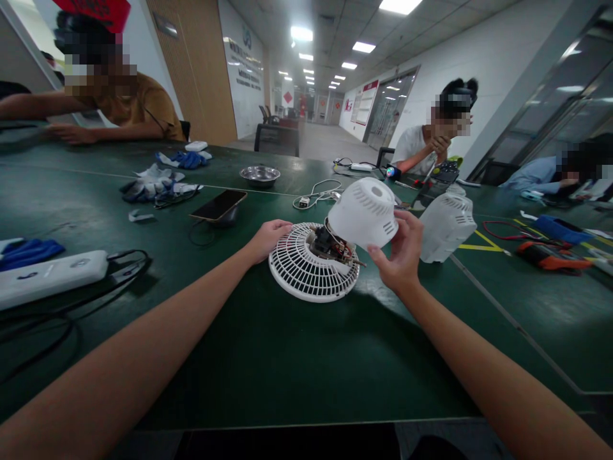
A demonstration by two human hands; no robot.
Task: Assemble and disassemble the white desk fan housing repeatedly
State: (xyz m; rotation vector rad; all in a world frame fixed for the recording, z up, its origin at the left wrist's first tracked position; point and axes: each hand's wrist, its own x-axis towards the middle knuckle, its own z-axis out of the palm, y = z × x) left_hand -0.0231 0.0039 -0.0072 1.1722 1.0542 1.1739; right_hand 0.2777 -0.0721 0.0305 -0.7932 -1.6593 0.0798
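Note:
A round white fan grille (313, 281) lies on the green table in front of me. At its centre the dark fan motor (325, 243) and some thin wires are exposed. My left hand (271, 240) grips the grille's left rim, its fingertips partly hidden. Tilted above the motor is a white plastic motor cover (361, 214) with vent slots. My right hand (405, 252) holds this cover by its right side, thumb low and fingers behind. The cover hides part of the motor and the grille's far right side.
A white fan base (447, 223) stands to the right, with an orange multimeter (550, 257) beyond. A metal bowl (260, 174), a phone (220, 206), gloves (148, 185) and a white cable (316, 197) lie farther back. At left is a power strip (57, 278). Several people sit around.

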